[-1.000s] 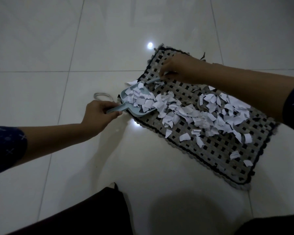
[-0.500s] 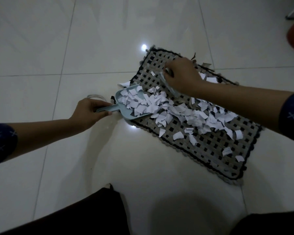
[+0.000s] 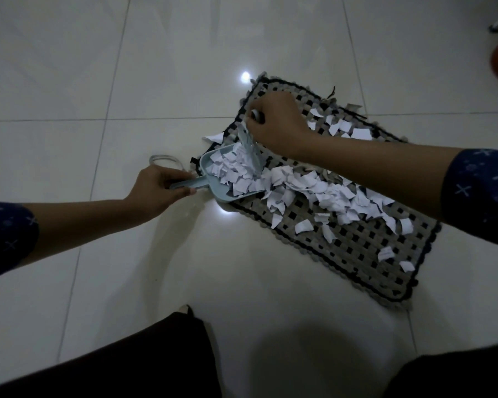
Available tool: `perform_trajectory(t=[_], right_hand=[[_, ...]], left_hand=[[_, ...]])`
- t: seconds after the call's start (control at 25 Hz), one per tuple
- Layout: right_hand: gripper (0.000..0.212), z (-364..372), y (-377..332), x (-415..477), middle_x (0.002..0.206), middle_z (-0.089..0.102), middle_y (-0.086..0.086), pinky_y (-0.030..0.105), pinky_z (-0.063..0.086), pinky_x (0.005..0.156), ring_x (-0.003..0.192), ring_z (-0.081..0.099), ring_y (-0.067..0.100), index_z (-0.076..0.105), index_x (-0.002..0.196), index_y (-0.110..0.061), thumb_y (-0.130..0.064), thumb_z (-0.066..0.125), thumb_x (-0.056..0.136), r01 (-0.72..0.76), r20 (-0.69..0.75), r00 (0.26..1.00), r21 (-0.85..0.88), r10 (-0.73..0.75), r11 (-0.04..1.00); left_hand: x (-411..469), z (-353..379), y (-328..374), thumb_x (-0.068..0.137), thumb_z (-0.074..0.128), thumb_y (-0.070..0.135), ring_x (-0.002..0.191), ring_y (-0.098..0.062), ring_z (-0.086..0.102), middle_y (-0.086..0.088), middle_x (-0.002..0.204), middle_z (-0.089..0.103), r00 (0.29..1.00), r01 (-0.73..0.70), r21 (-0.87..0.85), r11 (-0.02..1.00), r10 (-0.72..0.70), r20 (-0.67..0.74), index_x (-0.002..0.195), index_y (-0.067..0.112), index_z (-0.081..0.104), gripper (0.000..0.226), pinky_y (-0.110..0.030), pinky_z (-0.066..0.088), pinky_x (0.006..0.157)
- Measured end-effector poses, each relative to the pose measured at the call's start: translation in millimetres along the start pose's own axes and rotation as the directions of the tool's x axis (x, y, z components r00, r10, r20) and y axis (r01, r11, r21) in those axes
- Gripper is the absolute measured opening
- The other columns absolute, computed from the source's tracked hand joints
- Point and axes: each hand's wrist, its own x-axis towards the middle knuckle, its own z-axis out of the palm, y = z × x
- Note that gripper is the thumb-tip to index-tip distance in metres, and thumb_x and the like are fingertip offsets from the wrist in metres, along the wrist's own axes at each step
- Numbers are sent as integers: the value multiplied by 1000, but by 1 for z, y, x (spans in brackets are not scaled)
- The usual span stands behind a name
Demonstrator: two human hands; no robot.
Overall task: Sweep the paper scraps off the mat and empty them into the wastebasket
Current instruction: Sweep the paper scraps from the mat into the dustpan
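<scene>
Centre frame: the left hand (image 3: 158, 189) has its grip clenched round the handle of a pale blue dustpan (image 3: 205, 165), whose lip lies on the mat's (image 3: 357, 254) left edge. The right hand (image 3: 273, 122) grasps a small brush (image 3: 249, 150), bristles down among the paper scraps (image 3: 314, 188) heaped at the pan's mouth. More scraps trail rightward across the mat.
</scene>
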Motion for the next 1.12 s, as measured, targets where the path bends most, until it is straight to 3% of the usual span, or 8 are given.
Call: perform_trajectory(t=[0.08,0.2,0.36,0.56,0.72,0.88,1.04,1.12], right_hand=[[37,0,-5,0,47,38,-10,2,33,45,43,33,-2,46,51,-15,-6,53,87,-1,6,1000,21,1,1000],[38,-10,-1,3,45,40,-4,3,32,45,41,30,0,48,49,-11,-6,54,85,1,-26,1000,14,-1,1000],[28,-24,18,12,58,53,15,26,35,54,51,42,17,60,65,6,-10,51,86,-23,-69,997,-96,17,995],[30,-4,12,0,47,38,4,28,37,55,43,31,11,49,57,-4,-7,48,87,40,23,999,-132,-38,990],[27,5,3,-1,63,63,19,38,51,64,51,46,18,63,70,8,-7,48,88,135,85,989,-140,-124,981],[24,3,6,-3,70,67,18,42,54,69,60,58,23,68,83,5,-11,51,90,175,97,982,-124,-164,977],[20,-12,2,-5,71,64,3,9,40,61,52,46,2,71,92,-1,-15,56,92,140,67,988,-46,-137,989],[19,-25,3,-3,79,69,6,-3,32,69,55,49,2,72,96,-4,-16,57,92,125,56,991,-18,-124,992]], left_hand=[[0,0,0,75,75,16,65,23,54,2,89,68,1000,-4,6,1000,4,1,108,10,71,33,3,36,64],[0,-1,0,76,75,17,64,24,53,2,88,68,1000,-8,14,1000,8,-5,108,11,71,33,3,36,63],[0,1,-2,75,75,18,66,24,53,2,91,69,1000,-5,15,1000,6,-10,108,10,70,34,3,37,64],[-3,3,0,76,75,17,66,22,55,6,83,68,1000,-4,-4,1000,4,-3,106,10,71,32,2,37,63],[-3,4,0,75,76,19,66,21,55,0,90,71,1000,12,-15,1000,-12,-16,106,11,71,32,-1,39,65],[-4,3,1,75,75,17,65,24,53,29,70,66,1000,3,3,1000,-3,-21,105,10,72,31,2,37,63],[-5,2,0,76,75,16,64,23,53,1,83,71,998,-35,29,999,37,-49,105,9,71,30,1,36,62],[-6,1,-2,76,75,16,66,23,53,1,85,70,998,-43,45,998,46,-53,106,9,71,31,2,36,63]])
